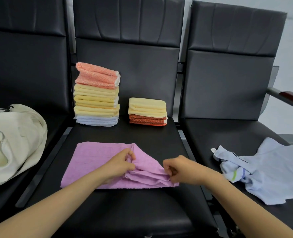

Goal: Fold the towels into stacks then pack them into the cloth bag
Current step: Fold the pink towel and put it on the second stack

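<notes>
Purple towel [94,164] is laid out on the front of the middle seat [142,134], half folded. A raised fold near its centre is pinched by the left hand [120,166], and the bunched right edge is gripped by the right hand [181,170] (both hands curled tight on the fabric). Further back, a tall stack [96,95] and a short stack [147,111] are parked side by side. The cloth bag [20,140] is slumped on the left seat; crumpled pale blue towels [266,169] are left on the right seat.

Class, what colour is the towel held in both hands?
Purple: the towel shows best in the head view.
</notes>
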Demonstrator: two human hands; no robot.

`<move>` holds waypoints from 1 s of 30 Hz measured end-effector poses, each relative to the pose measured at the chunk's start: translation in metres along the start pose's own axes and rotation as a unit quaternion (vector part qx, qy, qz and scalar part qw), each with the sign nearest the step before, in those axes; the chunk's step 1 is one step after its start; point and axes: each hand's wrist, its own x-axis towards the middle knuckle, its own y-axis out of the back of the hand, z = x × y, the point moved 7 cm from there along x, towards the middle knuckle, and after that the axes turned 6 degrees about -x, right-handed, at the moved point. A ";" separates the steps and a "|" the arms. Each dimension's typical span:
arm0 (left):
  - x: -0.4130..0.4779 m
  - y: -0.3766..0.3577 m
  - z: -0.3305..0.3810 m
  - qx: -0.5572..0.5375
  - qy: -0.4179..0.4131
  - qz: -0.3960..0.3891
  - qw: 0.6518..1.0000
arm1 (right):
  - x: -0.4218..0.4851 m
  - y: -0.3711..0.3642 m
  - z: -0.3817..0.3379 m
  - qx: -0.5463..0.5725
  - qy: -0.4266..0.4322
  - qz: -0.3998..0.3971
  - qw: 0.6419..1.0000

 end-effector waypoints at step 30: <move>-0.003 0.115 -0.017 0.357 0.098 0.209 0.905 | 0.043 0.011 0.011 -0.023 -0.137 0.155 0.978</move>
